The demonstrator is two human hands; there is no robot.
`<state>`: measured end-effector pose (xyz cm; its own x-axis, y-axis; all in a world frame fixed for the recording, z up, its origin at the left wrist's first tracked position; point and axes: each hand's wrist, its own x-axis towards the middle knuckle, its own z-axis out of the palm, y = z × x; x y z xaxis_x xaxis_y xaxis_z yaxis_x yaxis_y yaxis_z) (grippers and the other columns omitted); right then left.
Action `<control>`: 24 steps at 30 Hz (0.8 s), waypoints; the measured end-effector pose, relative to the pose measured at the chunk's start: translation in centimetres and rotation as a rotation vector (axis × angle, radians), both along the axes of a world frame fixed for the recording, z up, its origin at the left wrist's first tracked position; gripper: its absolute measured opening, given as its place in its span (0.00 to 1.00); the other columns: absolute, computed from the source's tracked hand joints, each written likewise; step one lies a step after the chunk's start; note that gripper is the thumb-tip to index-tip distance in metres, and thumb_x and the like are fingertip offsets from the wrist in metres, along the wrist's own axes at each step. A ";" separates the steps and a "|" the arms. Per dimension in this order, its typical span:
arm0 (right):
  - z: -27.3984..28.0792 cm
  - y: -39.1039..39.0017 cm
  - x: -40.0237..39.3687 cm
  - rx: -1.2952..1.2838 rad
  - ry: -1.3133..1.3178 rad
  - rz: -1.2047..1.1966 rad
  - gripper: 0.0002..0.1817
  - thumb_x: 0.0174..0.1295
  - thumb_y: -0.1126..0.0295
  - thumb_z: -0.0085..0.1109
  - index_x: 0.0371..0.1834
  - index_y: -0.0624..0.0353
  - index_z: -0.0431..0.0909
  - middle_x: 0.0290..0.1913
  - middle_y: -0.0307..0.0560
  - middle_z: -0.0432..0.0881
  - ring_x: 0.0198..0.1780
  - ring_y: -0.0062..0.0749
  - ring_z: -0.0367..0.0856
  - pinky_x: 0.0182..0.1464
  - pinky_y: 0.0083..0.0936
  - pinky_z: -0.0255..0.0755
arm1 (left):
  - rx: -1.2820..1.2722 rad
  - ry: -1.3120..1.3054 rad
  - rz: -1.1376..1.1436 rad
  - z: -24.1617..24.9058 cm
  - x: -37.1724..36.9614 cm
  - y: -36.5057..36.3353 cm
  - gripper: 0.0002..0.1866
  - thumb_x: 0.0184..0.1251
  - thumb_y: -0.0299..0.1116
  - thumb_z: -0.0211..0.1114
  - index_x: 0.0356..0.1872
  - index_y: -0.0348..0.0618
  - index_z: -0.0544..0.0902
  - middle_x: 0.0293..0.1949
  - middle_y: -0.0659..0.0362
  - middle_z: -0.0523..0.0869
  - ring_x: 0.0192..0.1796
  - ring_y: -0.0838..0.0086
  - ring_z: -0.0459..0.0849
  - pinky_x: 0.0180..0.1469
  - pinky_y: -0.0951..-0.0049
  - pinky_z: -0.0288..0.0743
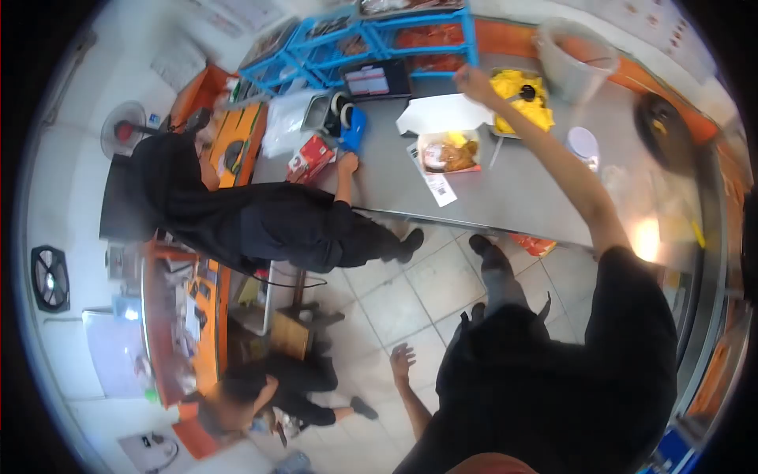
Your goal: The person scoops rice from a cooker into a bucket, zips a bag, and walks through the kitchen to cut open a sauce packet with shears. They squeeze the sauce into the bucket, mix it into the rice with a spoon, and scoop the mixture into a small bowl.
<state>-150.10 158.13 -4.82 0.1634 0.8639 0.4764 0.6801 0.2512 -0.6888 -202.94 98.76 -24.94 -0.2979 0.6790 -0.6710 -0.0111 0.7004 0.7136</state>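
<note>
My right hand is stretched far over the steel counter, just in front of the blue rack. Its fingers look curled; whatever they may hold is too small to make out. Below it stands an open white takeaway box containing fried chicken and something yellow. A printed receipt lies beside the box. Right of it, a tray of yellow food has a black-handled tool in it. My left hand hangs low over the tiled floor, fingers apart, with nothing in it.
A co-worker in dark clothes stands at the counter's left, a hand by a red box. Another person is at lower left. A white bucket, white tub and dark round lid sit rightward.
</note>
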 end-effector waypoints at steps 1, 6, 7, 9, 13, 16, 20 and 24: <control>-0.1 3.1 -0.3 -0.084 0.044 -0.018 0.12 0.66 0.62 0.55 0.42 0.60 0.77 0.40 0.58 0.84 0.46 0.49 0.83 0.49 0.41 0.76 | -0.026 -0.158 0.061 -1.5 -0.5 -0.5 0.18 0.73 0.41 0.55 0.56 0.43 0.78 0.44 0.52 0.86 0.38 0.67 0.86 0.35 0.68 0.82; 0.3 20.8 1.2 -0.363 -0.163 -0.030 0.12 0.66 0.64 0.51 0.42 0.60 0.79 0.45 0.64 0.84 0.52 0.58 0.82 0.56 0.49 0.73 | -0.313 -0.261 0.191 0.6 6.6 0.7 0.17 0.75 0.38 0.50 0.59 0.47 0.77 0.48 0.51 0.85 0.45 0.63 0.85 0.42 0.59 0.82; 1.4 21.4 0.9 -0.409 -0.260 -0.002 0.13 0.65 0.63 0.51 0.46 0.59 0.78 0.48 0.64 0.83 0.54 0.60 0.80 0.58 0.52 0.71 | -0.377 -0.232 0.198 1.4 8.2 0.8 0.18 0.76 0.40 0.49 0.60 0.49 0.77 0.48 0.52 0.85 0.45 0.64 0.85 0.42 0.60 0.81; 1.4 24.4 -0.5 -0.452 -0.366 0.055 0.15 0.64 0.62 0.52 0.49 0.58 0.78 0.51 0.65 0.82 0.57 0.62 0.78 0.60 0.55 0.69 | -0.496 -0.091 0.137 3.2 11.9 1.2 0.18 0.76 0.41 0.49 0.60 0.50 0.77 0.50 0.54 0.85 0.47 0.66 0.85 0.46 0.59 0.80; -2.4 28.0 -2.4 -0.167 -0.536 -0.594 0.24 0.63 0.53 0.53 0.59 0.53 0.75 0.60 0.59 0.79 0.63 0.52 0.75 0.62 0.48 0.69 | -0.680 -0.084 0.220 6.1 14.8 1.3 0.18 0.76 0.42 0.51 0.61 0.50 0.76 0.51 0.55 0.84 0.49 0.66 0.83 0.48 0.58 0.78; -2.4 29.5 -2.5 -0.221 -0.519 -0.556 0.25 0.63 0.52 0.53 0.60 0.52 0.75 0.61 0.59 0.78 0.64 0.52 0.74 0.63 0.49 0.68 | -0.666 -0.078 0.304 7.4 15.5 1.1 0.18 0.77 0.42 0.51 0.62 0.48 0.75 0.51 0.54 0.84 0.49 0.64 0.84 0.49 0.57 0.80; -2.5 30.1 -2.4 -0.220 -0.523 -0.541 0.27 0.62 0.50 0.53 0.61 0.51 0.74 0.62 0.59 0.77 0.65 0.52 0.73 0.63 0.51 0.67 | -0.603 -0.039 0.381 7.4 15.4 1.4 0.18 0.73 0.44 0.57 0.58 0.48 0.76 0.48 0.52 0.86 0.44 0.62 0.87 0.41 0.59 0.81; -2.8 29.5 -2.3 -0.225 -0.526 -0.552 0.29 0.62 0.47 0.53 0.62 0.50 0.73 0.63 0.59 0.76 0.66 0.53 0.71 0.64 0.52 0.66 | -0.526 -0.049 0.404 6.4 15.5 2.1 0.18 0.73 0.44 0.57 0.58 0.48 0.77 0.48 0.51 0.86 0.43 0.63 0.87 0.39 0.62 0.82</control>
<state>-152.42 187.67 -7.58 0.3981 0.8084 0.4335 0.9159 -0.3240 -0.2368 -187.41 100.84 -18.49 -0.4213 0.0990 -0.9015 -0.3693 0.8892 0.2702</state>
